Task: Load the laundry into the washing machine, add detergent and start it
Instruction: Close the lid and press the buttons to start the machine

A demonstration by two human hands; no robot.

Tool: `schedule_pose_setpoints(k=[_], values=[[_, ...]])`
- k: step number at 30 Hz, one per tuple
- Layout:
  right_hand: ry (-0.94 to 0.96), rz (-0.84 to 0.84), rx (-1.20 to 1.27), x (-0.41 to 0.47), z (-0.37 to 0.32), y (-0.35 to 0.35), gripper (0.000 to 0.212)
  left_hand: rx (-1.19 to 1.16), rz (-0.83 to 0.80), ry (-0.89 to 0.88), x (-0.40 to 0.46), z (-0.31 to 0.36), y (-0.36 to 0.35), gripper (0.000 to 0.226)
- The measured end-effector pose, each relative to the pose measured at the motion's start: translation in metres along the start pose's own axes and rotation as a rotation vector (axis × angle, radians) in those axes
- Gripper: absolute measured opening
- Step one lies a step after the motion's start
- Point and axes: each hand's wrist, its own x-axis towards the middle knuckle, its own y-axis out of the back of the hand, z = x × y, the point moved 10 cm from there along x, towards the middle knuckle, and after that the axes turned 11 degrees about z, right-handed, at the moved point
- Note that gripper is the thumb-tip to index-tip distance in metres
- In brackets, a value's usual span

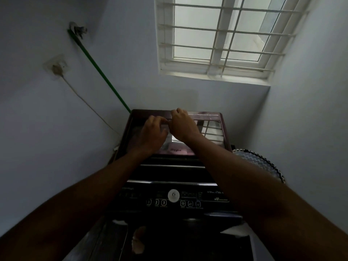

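Against the corner walls beneath the window (222,38) stands a dark top-loading washing machine (175,196), glass lid (211,132) raised. Left hand (152,132) and right hand (181,124) both grip its upper edge, fingers curled.

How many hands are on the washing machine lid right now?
2. The left hand holds the middle of the lid's far edge, and the right hand grips that edge just beside it.
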Motion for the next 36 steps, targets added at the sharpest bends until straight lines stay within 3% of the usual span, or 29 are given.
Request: schedule_pose_setpoints(k=[15,19,28,36], values=[[-0.076,-0.182,0.149,-0.116,-0.027,-0.054,0.034,0.054,-0.207,0.107,-0.114,-0.041,-0.003,0.044],[-0.03,-0.237,0.1,-0.147,-0.039,-0.074,0.035,0.097,-0.288,0.082,-0.138,-0.052,-0.011,0.049],[-0.204,-0.262,0.174,-0.214,-0.059,-0.085,0.038,0.222,-0.389,-0.08,-0.185,-0.079,0.001,0.055],[-0.227,-0.319,0.14,-0.283,-0.099,-0.104,0.062,0.246,-0.565,-0.072,-0.236,-0.107,0.004,0.079]])
